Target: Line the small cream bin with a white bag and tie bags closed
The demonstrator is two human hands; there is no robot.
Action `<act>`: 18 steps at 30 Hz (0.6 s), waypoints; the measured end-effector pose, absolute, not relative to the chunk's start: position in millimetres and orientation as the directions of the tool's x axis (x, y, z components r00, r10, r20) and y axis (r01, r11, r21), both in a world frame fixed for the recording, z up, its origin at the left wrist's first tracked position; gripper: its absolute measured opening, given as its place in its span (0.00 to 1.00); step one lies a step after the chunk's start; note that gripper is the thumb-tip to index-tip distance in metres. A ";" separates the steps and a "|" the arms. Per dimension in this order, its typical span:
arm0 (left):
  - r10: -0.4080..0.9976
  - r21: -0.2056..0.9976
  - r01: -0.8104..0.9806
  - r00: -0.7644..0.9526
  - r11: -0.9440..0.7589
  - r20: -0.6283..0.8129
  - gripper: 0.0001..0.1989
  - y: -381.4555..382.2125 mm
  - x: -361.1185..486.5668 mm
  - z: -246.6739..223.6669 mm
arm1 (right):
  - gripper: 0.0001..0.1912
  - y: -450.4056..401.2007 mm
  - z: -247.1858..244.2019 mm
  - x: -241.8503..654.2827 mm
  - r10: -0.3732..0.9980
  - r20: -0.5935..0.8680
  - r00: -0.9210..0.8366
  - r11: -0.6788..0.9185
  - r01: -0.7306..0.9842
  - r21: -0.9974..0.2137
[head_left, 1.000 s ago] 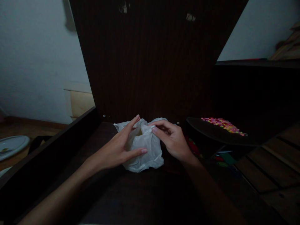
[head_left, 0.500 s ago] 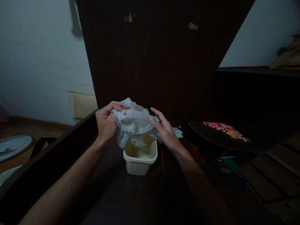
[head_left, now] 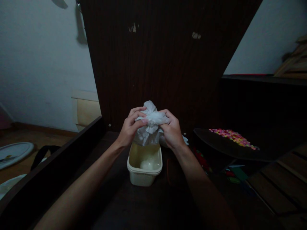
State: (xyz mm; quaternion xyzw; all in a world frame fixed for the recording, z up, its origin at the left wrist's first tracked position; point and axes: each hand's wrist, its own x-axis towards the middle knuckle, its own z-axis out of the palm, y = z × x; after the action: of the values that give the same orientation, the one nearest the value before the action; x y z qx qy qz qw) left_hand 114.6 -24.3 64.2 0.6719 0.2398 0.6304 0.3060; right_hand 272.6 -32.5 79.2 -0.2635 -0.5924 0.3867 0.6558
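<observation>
Between my two hands is a crumpled white plastic bag (head_left: 151, 123), held above the back of a cream plastic tub (head_left: 144, 179). My left hand (head_left: 131, 126) grips the bag's left side, thumb and fingers pressed into it. Gathered plastic on the right side is pinched by my right hand (head_left: 172, 129). The tub stands upright on the dark wooden surface (head_left: 115, 198), and something whitish lies at its bottom, too dim to name. Behind my right wrist another pale crumpled thing (head_left: 185, 140) partly shows.
A dark wooden panel (head_left: 153, 64) rises behind the tub. A low dark rail (head_left: 62, 166) borders the left. On the right, a dark corner shelf (head_left: 203, 135) carries a strip of small colourful pieces (head_left: 233, 138). Pale round lids or plates (head_left: 15, 153) lie low at far left.
My left hand has moved right, closer to my right hand. My right fingers have closed on the bag, which is now bunched tighter. More of the tub's inside shows.
</observation>
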 end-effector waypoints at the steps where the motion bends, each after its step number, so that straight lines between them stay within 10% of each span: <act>1: 0.705 0.711 -0.009 0.117 -0.703 0.699 0.10 -25.0 113.9 63.3 | 0.09 -32.5 78.8 271.6 0.842 0.540 -0.013 0.520 -0.253 -0.816; 8: 0.593 0.595 0.169 -0.072 -0.785 0.802 0.10 -18.4 105.7 63.8 | 0.15 -26.5 69.7 276.2 0.854 0.515 -0.067 0.447 -0.412 -0.794; 14: 0.597 0.589 -0.119 -0.267 -0.799 0.757 0.20 -0.5 116.2 66.6 | 0.22 -23.0 67.5 266.2 0.944 0.325 -0.056 0.271 -0.430 -0.861; 18: 0.466 0.509 0.224 -0.221 -0.831 0.857 0.23 -6.1 134.1 65.2 | 0.17 -30.3 68.6 239.2 0.916 0.400 -0.027 0.307 -0.594 -0.744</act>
State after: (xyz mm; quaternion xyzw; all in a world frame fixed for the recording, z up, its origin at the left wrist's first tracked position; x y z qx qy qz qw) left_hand 134.1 -6.1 65.2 0.6186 0.2786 0.7300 0.0829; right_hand 239.2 -30.3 68.6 -0.1806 -0.4467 0.5601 0.6739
